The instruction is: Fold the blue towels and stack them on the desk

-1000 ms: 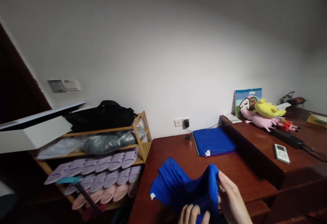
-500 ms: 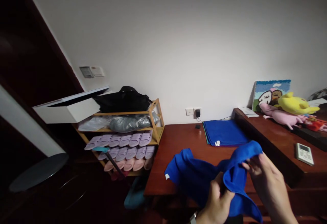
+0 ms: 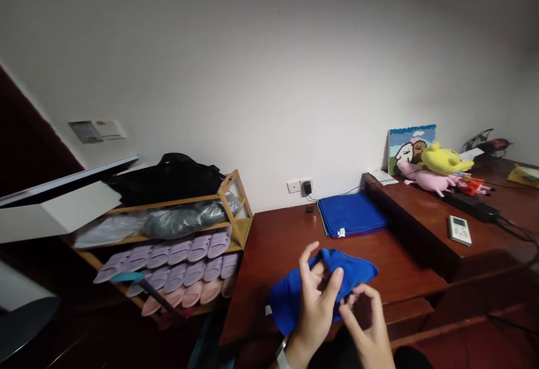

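Both hands work a loose blue cloth point(image 3: 295, 293) above the near edge of the worktop point(image 3: 278, 240). The left hand point(image 3: 315, 301) has its fingers spread and hooked into the fabric, while the right hand point(image 3: 366, 324) pinches a hem with thumb and forefinger. The cloth is bunched, with no clean fold visible, so the folding looks barely begun. At the worktop's far edge, against the wall, a stack of folded cloths point(image 3: 351, 214) lies flat and squared, which suggests earlier pieces are finished and this one remains.
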A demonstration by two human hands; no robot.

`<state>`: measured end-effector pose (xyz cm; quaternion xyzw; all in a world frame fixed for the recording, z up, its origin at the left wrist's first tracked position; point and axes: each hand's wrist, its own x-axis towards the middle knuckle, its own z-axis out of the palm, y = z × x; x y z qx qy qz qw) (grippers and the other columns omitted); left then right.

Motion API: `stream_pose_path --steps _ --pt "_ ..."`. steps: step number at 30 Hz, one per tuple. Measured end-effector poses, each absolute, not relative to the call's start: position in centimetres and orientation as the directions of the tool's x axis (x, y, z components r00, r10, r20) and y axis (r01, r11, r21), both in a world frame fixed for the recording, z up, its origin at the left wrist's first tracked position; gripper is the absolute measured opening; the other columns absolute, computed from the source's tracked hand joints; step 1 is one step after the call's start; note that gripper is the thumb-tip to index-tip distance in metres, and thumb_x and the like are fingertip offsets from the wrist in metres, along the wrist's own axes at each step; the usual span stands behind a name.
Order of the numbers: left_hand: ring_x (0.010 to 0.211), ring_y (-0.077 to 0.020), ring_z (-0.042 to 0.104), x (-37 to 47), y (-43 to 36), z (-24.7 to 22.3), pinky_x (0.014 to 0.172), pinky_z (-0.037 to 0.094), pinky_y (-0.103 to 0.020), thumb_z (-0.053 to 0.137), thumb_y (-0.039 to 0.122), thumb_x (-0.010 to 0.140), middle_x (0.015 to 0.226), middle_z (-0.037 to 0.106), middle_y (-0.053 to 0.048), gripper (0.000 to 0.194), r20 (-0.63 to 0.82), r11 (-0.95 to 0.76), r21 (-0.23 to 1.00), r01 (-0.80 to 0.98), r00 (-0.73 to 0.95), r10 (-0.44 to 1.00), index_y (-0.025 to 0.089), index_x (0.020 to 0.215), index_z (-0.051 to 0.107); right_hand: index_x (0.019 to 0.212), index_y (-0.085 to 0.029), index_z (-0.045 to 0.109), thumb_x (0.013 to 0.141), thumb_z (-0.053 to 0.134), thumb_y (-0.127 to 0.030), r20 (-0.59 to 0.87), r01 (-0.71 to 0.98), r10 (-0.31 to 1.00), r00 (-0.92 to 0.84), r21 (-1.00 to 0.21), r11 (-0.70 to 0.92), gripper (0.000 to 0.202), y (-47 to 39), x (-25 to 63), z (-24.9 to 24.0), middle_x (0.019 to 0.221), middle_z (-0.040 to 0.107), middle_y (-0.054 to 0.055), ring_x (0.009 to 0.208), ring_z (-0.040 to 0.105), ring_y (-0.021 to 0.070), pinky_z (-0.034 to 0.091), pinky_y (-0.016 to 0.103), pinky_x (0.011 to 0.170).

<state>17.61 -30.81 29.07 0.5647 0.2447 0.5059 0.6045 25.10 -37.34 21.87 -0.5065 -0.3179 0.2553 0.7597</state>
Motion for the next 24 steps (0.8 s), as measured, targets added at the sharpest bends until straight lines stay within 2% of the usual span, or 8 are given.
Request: stream_pose_path --steps 2,7,11,15,17,20,22,24 --pt "0.083 -0.0154 0.072 17.4 -31.1 29.3 0.077 0.059 -0.028 0.066 0.046 0.095 0.099 0.075 -0.004 0.074 0.325 -0.21 0.927 -0.312 0.382 0.865 0.027 0.155 0.027 0.116 -0.027 0.057 0.074 0.086 -0.047 0.178 -0.092 0.691 0.701 -0.938 0.334 0.055 -37.2 26.6 22.1 0.101 0.07 0.001 0.093 0.067 0.0206 0.055 0.031 0.086" --pt "0.098 -0.0198 0.073 17.2 -30.3 30.2 0.088 0.06 -0.03 0.06 0.042 0.098 0.11 0.076 -0.008 0.032 0.442 -0.441 0.891 -0.107 0.425 0.79 0.021 0.121 0.068 0.115 -0.022 0.068 0.078 0.08 -0.051 0.153 -0.049 0.772 0.617 -0.972 0.231 0.049 -38.0 29.5 23.0 0.116 0.073 0.008 0.11 0.066 0.0279 0.054 0.037 0.096" --pt "0.107 -0.019 0.073 16.0 -28.9 32.0 0.096 0.058 -0.03 0.057 0.034 0.1 0.119 0.076 -0.007 0.031 0.589 -0.648 0.761 -0.003 0.423 0.689 0.023 0.128 0.065 0.104 -0.022 0.07 0.08 0.075 -0.058 0.224 0.06 0.648 0.728 -0.962 0.265 0.043 -39.2 31.2 24.5 0.104 0.073 0.007 0.099 0.066 0.0253 0.053 0.034 0.087" --pt "0.119 -0.0208 0.068 11.9 -25.5 29.9 0.108 0.052 -0.036 0.054 0.029 0.1 0.13 0.072 -0.008 0.04 0.685 -0.819 0.517 0.249 0.453 0.571 0.025 0.14 0.056 0.108 -0.022 0.065 0.08 0.072 -0.062 0.139 0.014 0.504 0.853 -0.97 0.244 0.05 -40.0 33.3 26.2 0.101 0.071 0.004 0.078 0.062 0.0183 0.048 0.028 0.067" --pt "0.114 -0.0208 0.07 8.4 -23.1 26.1 0.104 0.052 -0.035 0.049 0.028 0.102 0.125 0.074 -0.009 0.035 0.586 -0.698 0.542 0.468 0.384 0.713 0.024 0.135 0.06 0.113 -0.023 0.063 0.079 0.072 -0.061 0.062 -0.048 0.482 0.874 -0.976 0.213 0.052 -40.3 34.3 26.5 0.094 0.069 0.001 0.066 0.056 0.0146 0.042 0.027 0.059" --pt "0.104 -0.0243 0.072 2.7 -20.2 18.7 0.093 0.053 -0.035 0.053 0.024 0.095 0.11 0.077 -0.008 0.029 0.182 -0.329 0.52 0.788 0.274 0.944 0.024 0.12 0.069 0.118 -0.025 0.061 0.079 0.071 -0.058 -0.05 -0.143 0.486 0.872 -0.977 0.156 0.052 -40.5 35.5 25.9 0.068 0.057 -0.007 0.052 0.045 0.0125 0.036 0.027 0.052" --pt "0.09 -0.0259 0.073 0.3 -19.8 14.1 0.085 0.054 -0.035 0.062 0.026 0.088 0.091 0.076 -0.008 0.02 0.079 -0.22 0.508 0.833 0.209 0.975 0.02 0.102 0.075 0.118 -0.025 0.06 0.08 0.07 -0.057 -0.067 -0.149 0.494 0.867 -0.981 0.128 0.051 -40.3 35.9 24.9 0.058 0.045 -0.01 0.047 0.038 0.0126 0.034 0.028 0.052" --pt "0.093 -0.0267 0.071 -0.4 -20.3 10.8 0.088 0.052 -0.037 0.066 0.034 0.086 0.092 0.075 -0.008 0.024 0.073 -0.176 0.519 0.837 0.162 0.984 0.02 0.103 0.076 0.114 -0.024 0.061 0.081 0.066 -0.057 -0.014 -0.083 0.492 0.871 -0.989 0.119 0.048 -40.0 36.2 23.9 0.056 0.042 -0.01 0.048 0.038 0.0138 0.037 0.031 0.055"
